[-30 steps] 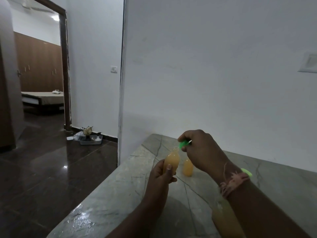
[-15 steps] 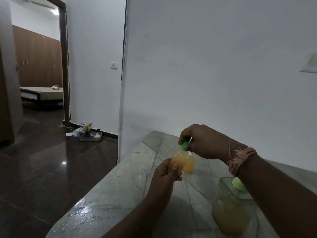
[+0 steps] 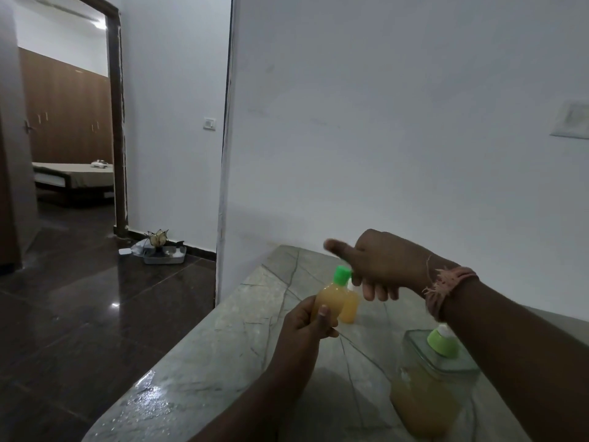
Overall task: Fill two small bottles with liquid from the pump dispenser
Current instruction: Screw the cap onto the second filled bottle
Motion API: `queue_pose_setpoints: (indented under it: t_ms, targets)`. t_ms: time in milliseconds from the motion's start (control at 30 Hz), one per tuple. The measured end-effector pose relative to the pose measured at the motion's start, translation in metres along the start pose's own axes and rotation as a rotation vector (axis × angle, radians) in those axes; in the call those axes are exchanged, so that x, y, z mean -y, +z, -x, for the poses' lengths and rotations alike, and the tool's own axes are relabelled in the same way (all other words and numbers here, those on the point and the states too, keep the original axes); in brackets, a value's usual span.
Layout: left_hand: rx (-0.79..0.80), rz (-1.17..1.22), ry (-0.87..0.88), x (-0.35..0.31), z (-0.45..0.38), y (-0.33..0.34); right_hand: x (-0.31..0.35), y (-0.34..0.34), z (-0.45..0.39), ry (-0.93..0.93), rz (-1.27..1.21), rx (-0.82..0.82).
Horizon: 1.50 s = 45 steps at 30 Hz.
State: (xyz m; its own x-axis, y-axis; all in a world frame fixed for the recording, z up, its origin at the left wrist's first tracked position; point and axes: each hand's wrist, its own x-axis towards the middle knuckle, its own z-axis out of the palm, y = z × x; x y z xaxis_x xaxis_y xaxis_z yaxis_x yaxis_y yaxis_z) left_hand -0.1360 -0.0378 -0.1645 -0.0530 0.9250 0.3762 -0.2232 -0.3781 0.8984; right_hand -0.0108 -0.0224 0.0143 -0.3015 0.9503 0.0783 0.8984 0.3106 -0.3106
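White wall fills most of my view, with a grey marble counter [image 3: 223, 362] running along its foot and a dark glossy floor [image 3: 79, 314] to the left leading to an open doorway. My left hand [image 3: 307, 323] is wrapped around a small bottle [image 3: 328, 298] of orange liquid, holding it upright above the counter; the thumb lies across its front. A green cap [image 3: 341, 275] sits on that bottle's neck. My right hand [image 3: 382, 263] hovers just beside the cap, thumb stuck out to the left and blurred, fingers loosely curled and gripping nothing I can see; whether a finger touches the cap I cannot tell. A frayed pink thread band [image 3: 446, 288] circles that wrist. The second small bottle [image 3: 350, 307], also orange, stands on the counter right behind the held one, its top hidden. Nearer me on the right stands the clear dispenser [image 3: 424, 400], partly full of orange liquid, its green pump head [image 3: 443, 341] just under my right forearm.
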Motion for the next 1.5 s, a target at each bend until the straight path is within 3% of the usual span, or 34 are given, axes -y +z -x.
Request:
queue_pose_setpoints:
  t_ms: [100, 233, 433, 600, 867, 1000, 1100, 1200, 1333, 1433, 1500]
  targets:
    - [-0.026, 0.029, -0.026, 0.002, -0.002, -0.001, -0.002, -0.012, 0.000, -0.030, -0.143, 0.028]
    - [-0.023, 0.055, -0.014, 0.000, -0.001, -0.002, 0.000, -0.006, 0.002, -0.210, -0.010, 0.103]
    - [0.040, 0.040, -0.029, 0.001, 0.001, 0.001, 0.007, 0.003, 0.002, 0.025, 0.034, 0.012]
    - [0.062, 0.253, -0.114, -0.008, 0.001, 0.000, 0.003, 0.002, 0.002, -0.217, 0.015, 0.155]
    - [0.285, 0.564, -0.292, -0.014, 0.006, -0.010, -0.009, 0.001, 0.012, -0.529, 0.349, -0.022]
    - [0.458, 0.664, -0.380, -0.011, 0.005, -0.009, -0.007, 0.005, 0.012, -0.590, 0.418, -0.051]
    - [0.478, 0.673, -0.414, -0.007, 0.004, -0.010, -0.005, 0.014, 0.013, -0.616, 0.556, -0.166]
    - [0.387, 0.524, -0.320, -0.007, 0.006, -0.005, -0.011, 0.020, 0.011, -0.526, 0.635, -0.336]
    - [0.132, -0.081, 0.006, -0.008, 0.007, 0.005, -0.015, 0.033, 0.006, -0.255, 0.562, -0.357]
    - [-0.033, -0.480, 0.330, -0.009, 0.009, 0.004, -0.011, 0.034, 0.001, -0.044, 0.339, -0.177]
    - [-0.116, -0.637, 0.417, -0.009, 0.010, 0.004, -0.018, 0.028, -0.004, 0.186, 0.180, 0.016]
